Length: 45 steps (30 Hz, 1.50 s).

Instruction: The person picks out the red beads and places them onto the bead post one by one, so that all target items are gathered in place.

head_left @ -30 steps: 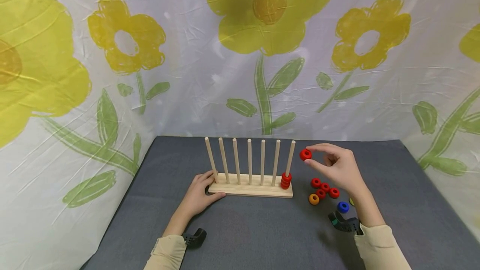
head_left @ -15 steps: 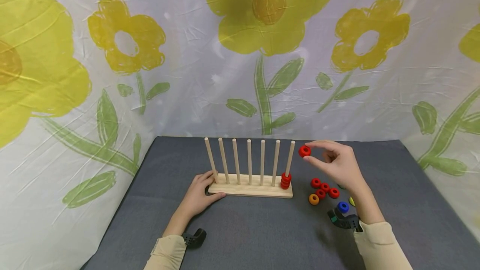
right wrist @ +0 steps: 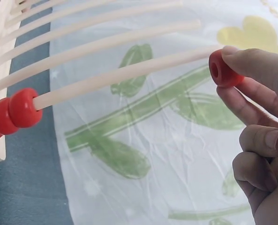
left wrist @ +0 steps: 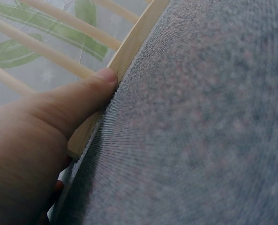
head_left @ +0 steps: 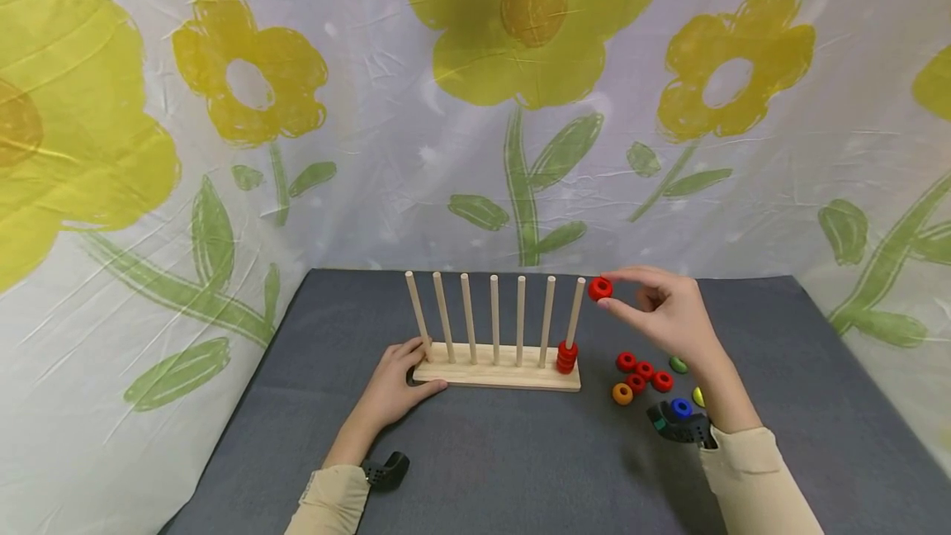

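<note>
My right hand (head_left: 666, 314) pinches a red ring bead (head_left: 600, 289) between thumb and fingertips, level with the top of the rightmost peg (head_left: 575, 312) and just right of it. In the right wrist view, the held bead's hole faces left, close to the peg's tip. Several red beads (right wrist: 21, 108) are stacked low on that peg. The other upright pegs of the wooden peg stand (head_left: 494, 378) are bare. My left hand (head_left: 394, 386) holds the stand's left end, its thumb (left wrist: 101, 79) along the front edge and its fingers partly hidden behind.
Right of the stand lie several loose red beads (head_left: 645, 371), an orange bead (head_left: 622, 394), a blue bead (head_left: 680, 408), a green bead (head_left: 678, 364) and a yellow bead (head_left: 698, 397) on the dark cloth (head_left: 475, 469). A flower-printed curtain (head_left: 371, 188) hangs behind.
My right hand has risen slightly and moved a little left with the red bead, from beside the peg's upper part to near its top. My left hand and the stand stay still.
</note>
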### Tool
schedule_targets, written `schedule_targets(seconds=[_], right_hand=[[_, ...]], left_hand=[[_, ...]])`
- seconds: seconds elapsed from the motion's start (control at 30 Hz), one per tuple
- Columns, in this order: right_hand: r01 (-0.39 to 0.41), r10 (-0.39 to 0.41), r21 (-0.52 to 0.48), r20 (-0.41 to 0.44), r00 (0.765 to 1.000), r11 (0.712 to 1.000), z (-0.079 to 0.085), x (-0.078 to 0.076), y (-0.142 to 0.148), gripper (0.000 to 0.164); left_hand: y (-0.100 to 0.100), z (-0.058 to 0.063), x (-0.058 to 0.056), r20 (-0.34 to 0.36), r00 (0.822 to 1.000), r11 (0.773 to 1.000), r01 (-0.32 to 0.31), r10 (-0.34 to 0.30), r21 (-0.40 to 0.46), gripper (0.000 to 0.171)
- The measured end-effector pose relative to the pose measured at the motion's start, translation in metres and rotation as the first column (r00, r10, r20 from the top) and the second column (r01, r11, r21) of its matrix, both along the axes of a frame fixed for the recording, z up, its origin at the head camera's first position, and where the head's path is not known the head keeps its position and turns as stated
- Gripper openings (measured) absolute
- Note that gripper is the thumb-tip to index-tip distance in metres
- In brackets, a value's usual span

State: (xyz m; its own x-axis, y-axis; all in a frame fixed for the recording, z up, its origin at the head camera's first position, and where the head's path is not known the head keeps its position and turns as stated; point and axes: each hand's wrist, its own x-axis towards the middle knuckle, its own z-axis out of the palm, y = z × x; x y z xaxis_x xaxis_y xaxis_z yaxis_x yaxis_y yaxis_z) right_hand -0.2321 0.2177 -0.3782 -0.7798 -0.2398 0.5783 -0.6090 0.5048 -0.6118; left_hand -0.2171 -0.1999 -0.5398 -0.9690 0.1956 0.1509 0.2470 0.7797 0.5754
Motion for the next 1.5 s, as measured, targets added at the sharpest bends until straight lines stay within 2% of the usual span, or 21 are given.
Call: schedule_targets(seconds=[0.3, 0.67, 0.83, 1.5], right_hand=[[-0.011, 0.011, 0.001, -0.03, 0.999, 1.0, 0.008, -0.002, -0.003, 0.038], [-0.032, 0.032, -0.007, -0.042, 0.999, 0.999, 0.016, -0.005, -0.008, 0.039], [-0.057, 0.056, -0.01, -0.043, 0.997, 0.998, 0.017, -0.006, -0.01, 0.04], [-0.05, 0.051, 0.013, -0.018, 0.999, 0.999, 0.016, -0.01, -0.014, 0.035]], left_hand=[[0.001, 0.001, 0.001, -0.005, 1.0, 1.0, 0.001, -0.001, 0.022, 0.077], [0.001, 0.0, 0.0, 0.001, 1.0, 1.0, 0.0, 0.0, 0.007, 0.077], [0.001, 0.001, 0.0, 0.0, 1.0, 1.0, 0.0, 0.0, 0.006, 0.078], [0.0, 0.0, 0.001, 0.001, 1.0, 1.0, 0.003, -0.003, 0.014, 0.079]])
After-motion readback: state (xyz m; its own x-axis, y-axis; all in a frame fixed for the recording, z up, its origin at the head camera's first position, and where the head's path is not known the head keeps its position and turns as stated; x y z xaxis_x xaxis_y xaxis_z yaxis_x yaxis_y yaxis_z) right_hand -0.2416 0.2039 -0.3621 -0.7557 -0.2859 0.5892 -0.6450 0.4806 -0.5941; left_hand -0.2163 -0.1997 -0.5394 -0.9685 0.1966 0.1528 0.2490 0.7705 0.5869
